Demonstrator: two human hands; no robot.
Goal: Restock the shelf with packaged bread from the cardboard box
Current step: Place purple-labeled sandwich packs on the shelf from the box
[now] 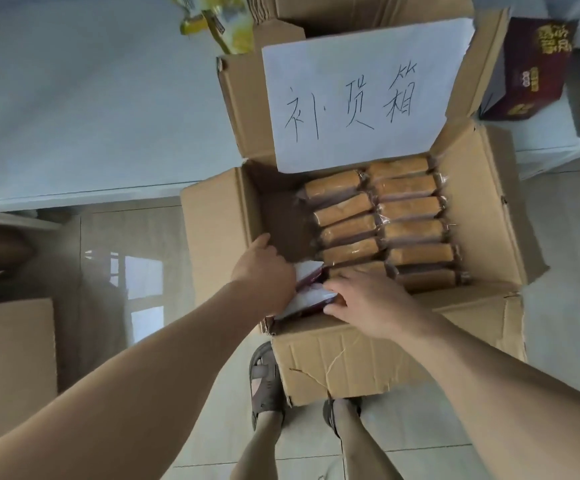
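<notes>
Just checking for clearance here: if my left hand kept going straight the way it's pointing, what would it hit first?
Probably the bare bottom of the cardboard box. The left hand points up and away into the empty left part, beside the bread packs; depth is unclear.

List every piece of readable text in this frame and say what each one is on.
"补货箱": handwritten on the white paper sheet on the cardboard box's raised flap.
Gold characters on the dark red carton, upper right: too blurred to read.
Print on the yellow packets, top: unreadable.
Bread packages: no legible label.
</notes>
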